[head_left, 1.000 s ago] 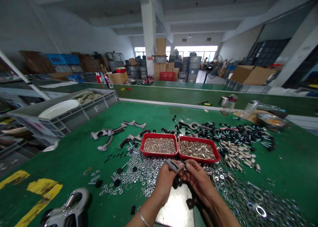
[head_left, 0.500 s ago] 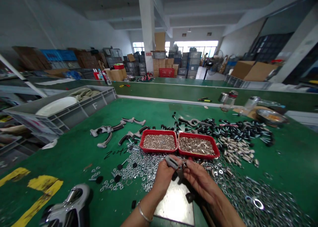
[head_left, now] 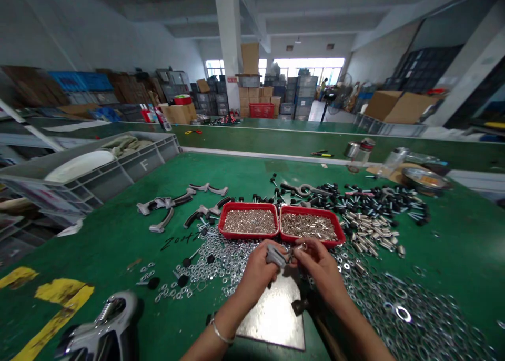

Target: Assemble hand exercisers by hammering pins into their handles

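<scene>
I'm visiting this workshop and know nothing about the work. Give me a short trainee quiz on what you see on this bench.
1. What does the left hand grip?
A. A grey metal part
B. A roll of tape
C. A pair of pliers

2. How many red trays stand side by side just beyond the hands, on the green bench?

3. True or false: the grey plastic crate beside the bench is marked with the letter F.

Key: 1. A; 2. Two; 3. True.
</scene>
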Tool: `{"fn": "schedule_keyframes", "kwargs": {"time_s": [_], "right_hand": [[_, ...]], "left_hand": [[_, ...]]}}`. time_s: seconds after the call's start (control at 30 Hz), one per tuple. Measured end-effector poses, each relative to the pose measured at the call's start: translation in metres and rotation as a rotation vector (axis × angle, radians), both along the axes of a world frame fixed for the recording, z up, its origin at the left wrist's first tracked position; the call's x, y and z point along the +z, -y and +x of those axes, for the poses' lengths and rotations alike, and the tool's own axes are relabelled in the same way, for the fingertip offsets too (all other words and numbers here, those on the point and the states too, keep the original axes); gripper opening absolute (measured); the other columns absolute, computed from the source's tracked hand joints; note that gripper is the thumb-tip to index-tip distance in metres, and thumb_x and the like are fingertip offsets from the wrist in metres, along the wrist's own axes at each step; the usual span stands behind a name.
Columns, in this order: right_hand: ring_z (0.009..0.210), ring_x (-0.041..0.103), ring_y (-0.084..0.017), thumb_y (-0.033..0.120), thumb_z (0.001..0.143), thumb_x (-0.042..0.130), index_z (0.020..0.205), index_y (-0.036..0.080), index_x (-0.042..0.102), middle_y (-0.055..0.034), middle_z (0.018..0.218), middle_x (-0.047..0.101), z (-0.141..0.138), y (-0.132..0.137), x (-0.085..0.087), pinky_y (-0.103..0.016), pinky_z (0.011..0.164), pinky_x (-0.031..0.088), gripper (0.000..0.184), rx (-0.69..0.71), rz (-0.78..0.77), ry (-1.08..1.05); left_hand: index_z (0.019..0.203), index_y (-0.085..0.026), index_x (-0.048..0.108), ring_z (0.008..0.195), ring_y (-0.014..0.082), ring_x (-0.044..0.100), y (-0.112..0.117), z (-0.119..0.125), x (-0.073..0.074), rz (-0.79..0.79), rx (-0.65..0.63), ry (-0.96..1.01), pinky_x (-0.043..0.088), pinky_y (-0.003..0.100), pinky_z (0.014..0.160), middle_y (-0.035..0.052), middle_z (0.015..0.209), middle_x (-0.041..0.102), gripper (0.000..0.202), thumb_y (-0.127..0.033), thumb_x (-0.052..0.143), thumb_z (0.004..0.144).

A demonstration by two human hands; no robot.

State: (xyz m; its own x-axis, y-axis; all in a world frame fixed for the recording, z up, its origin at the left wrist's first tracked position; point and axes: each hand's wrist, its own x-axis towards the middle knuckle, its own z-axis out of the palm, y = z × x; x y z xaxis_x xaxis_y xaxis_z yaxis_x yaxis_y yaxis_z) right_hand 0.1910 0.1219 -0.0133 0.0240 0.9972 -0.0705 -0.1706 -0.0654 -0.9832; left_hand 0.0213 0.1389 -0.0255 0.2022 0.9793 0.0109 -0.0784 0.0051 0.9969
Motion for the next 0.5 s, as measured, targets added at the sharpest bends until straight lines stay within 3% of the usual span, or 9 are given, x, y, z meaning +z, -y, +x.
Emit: {"fn": "schedule_keyframes", "kwargs": {"time_s": [0.1, 0.17, 0.27, 0.37, 0.5], "right_hand": [[0.084, 0.066, -0.020, 0.040, 0.079, 0.074, 0.108, 0.026, 0.065, -0.0016, 0.094, 0.070, 0.009, -0.002, 0.008, -0.033, 0.078, 0.053, 0.033, -0.013, 0.133, 0.256], [0.080, 0.067, -0.022, 0.044, 0.077, 0.075, 0.104, 0.025, 0.065, -0.0023, 0.091, 0.071, 0.012, -0.002, 0.012, -0.035, 0.076, 0.054, 0.034, 0.019, 0.088, 0.254], [0.076, 0.068, -0.023, 0.050, 0.072, 0.077, 0.097, 0.023, 0.064, -0.0030, 0.086, 0.071, 0.012, -0.001, 0.014, -0.037, 0.074, 0.056, 0.039, -0.009, 0.016, 0.151], [0.078, 0.069, -0.023, 0.052, 0.071, 0.078, 0.098, 0.023, 0.063, -0.0028, 0.086, 0.071, 0.006, 0.002, 0.010, -0.038, 0.077, 0.056, 0.041, -0.068, 0.019, 0.089], [0.080, 0.069, -0.022, 0.050, 0.075, 0.076, 0.099, 0.023, 0.061, -0.0037, 0.089, 0.070, -0.010, 0.008, 0.006, -0.037, 0.078, 0.055, 0.039, -0.103, 0.037, 0.072]], "left_hand": [[0.115, -0.023, 0.063, 0.086, 0.0177, 0.061, 0.000, -0.007, 0.009, 0.009, -0.101, -0.008, 0.047, 0.024, 0.071, 0.0058, 0.104, 0.064, 0.048, -0.014, 0.067, 0.068], [0.122, -0.024, 0.056, 0.078, 0.0152, 0.061, 0.002, -0.009, 0.011, -0.065, -0.163, 0.068, 0.046, 0.023, 0.066, 0.0041, 0.098, 0.064, 0.051, -0.018, 0.064, 0.073], [0.113, -0.023, 0.053, 0.067, 0.0117, 0.056, 0.001, -0.006, 0.006, -0.113, -0.054, 0.118, 0.043, 0.021, 0.060, 0.0011, 0.090, 0.061, 0.040, -0.019, 0.060, 0.074], [0.111, -0.023, 0.052, 0.068, 0.0122, 0.057, 0.000, -0.002, -0.002, -0.113, 0.070, 0.069, 0.045, 0.022, 0.063, 0.0007, 0.090, 0.062, 0.041, -0.018, 0.062, 0.072], [0.110, -0.022, 0.051, 0.070, 0.0138, 0.059, 0.004, 0.008, -0.008, -0.139, 0.124, 0.048, 0.046, 0.024, 0.067, 0.0006, 0.087, 0.063, 0.039, -0.022, 0.064, 0.074]]}}
